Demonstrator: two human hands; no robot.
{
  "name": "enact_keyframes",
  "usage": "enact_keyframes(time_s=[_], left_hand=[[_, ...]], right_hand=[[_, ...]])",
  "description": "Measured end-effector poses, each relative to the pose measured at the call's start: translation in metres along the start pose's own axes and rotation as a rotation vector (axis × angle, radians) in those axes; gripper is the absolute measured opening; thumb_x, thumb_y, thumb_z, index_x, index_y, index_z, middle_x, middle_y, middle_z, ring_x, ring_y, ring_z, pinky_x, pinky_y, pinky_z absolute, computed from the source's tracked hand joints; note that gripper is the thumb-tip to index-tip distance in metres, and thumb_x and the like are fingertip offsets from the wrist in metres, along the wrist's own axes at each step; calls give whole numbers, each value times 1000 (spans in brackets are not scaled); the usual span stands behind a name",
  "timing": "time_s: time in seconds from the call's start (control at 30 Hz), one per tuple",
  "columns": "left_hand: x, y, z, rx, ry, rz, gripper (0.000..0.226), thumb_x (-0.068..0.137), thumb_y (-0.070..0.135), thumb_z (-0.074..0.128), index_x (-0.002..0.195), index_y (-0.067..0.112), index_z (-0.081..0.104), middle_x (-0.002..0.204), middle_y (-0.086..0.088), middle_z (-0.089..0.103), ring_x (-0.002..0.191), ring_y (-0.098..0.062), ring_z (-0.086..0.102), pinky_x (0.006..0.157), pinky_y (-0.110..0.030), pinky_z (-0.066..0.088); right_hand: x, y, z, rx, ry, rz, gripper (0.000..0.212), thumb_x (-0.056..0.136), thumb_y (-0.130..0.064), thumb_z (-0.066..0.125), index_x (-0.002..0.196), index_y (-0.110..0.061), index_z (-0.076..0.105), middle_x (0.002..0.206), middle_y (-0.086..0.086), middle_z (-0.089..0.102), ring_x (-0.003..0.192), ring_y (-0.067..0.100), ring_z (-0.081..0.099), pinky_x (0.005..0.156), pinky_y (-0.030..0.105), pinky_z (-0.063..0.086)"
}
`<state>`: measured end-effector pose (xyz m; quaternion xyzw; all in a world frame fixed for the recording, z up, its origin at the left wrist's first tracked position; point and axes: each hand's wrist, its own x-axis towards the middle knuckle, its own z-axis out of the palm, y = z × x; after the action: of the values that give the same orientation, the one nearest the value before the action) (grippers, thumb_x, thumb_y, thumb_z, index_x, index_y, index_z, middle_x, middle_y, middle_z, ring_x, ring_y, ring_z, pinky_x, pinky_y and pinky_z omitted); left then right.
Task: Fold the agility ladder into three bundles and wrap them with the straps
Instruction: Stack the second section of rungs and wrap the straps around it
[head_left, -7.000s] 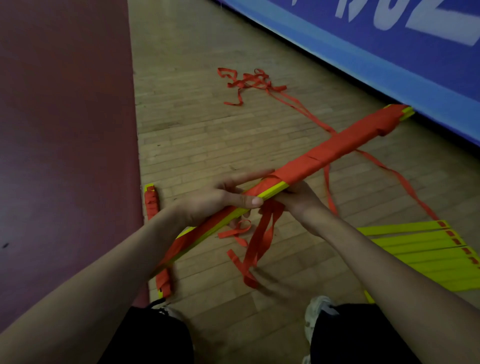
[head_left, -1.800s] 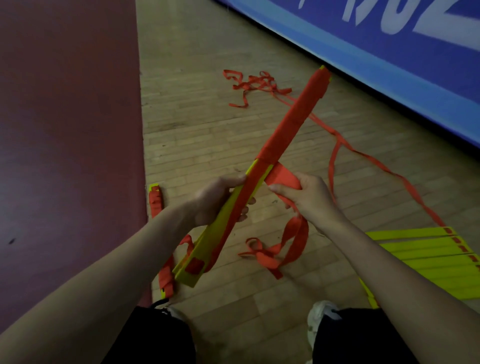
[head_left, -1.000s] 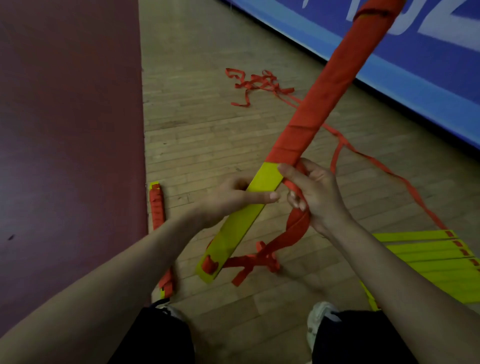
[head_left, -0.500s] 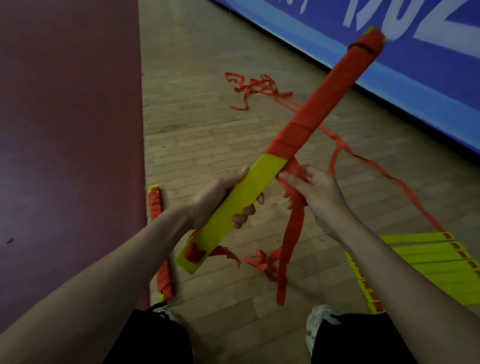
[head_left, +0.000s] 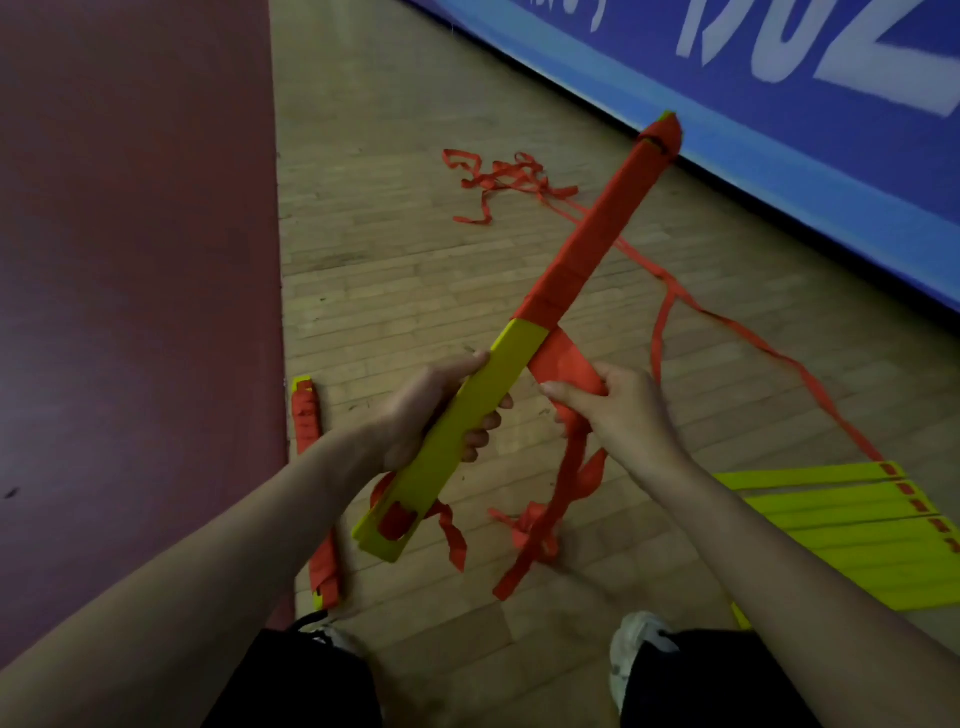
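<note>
Head: bundle (head_left: 571, 270) in left grip (head_left: 421, 410); strap (head_left: 563, 364), right grip (head_left: 631, 415).

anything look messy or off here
Nothing damaged. A loose orange strap lies tangled on the wooden floor beyond the held bundle, whose near half is bare yellow, not yet wrapped.

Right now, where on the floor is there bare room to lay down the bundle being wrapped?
Bare wood floor lies between the maroon mat, the strap tangle and the held bundle. Crowded: below that bundle, where strap ends hang; at the mat's edge, by the wrapped bundle; and on the right, with the trailing strap and yellow rungs.
</note>
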<state>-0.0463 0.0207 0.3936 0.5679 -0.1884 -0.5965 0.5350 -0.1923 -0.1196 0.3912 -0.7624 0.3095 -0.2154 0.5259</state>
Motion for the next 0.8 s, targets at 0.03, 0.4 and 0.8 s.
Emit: enact_keyframes(time_s=[0.03,0.4,0.8], left_hand=[[1,0,0,-26,10,-7,52,90,53,42,93,6,62,68,-4,51,53,-15,45,52,-26,38],[18,-15,28,196,363,41,42,89,44,62,99,3,66,71,-2,50,57,-11,44,50,-23,36],[25,-21,31,434,546,189,39,72,47,78,77,17,54,67,2,55,64,-13,50,61,-28,39]], right_hand=[[-1,-1,1,8,30,-15,13,82,-25,75,77,-15,67,60,3,68,49,13,66,49,22,49],[-7,-7,15,-179,140,-137,34,89,-37,64,64,-14,61,48,0,55,40,3,51,43,12,35],[-3,-5,19,-11,170,15,33,87,-31,68,60,-13,63,35,-8,46,31,4,41,34,15,30]])
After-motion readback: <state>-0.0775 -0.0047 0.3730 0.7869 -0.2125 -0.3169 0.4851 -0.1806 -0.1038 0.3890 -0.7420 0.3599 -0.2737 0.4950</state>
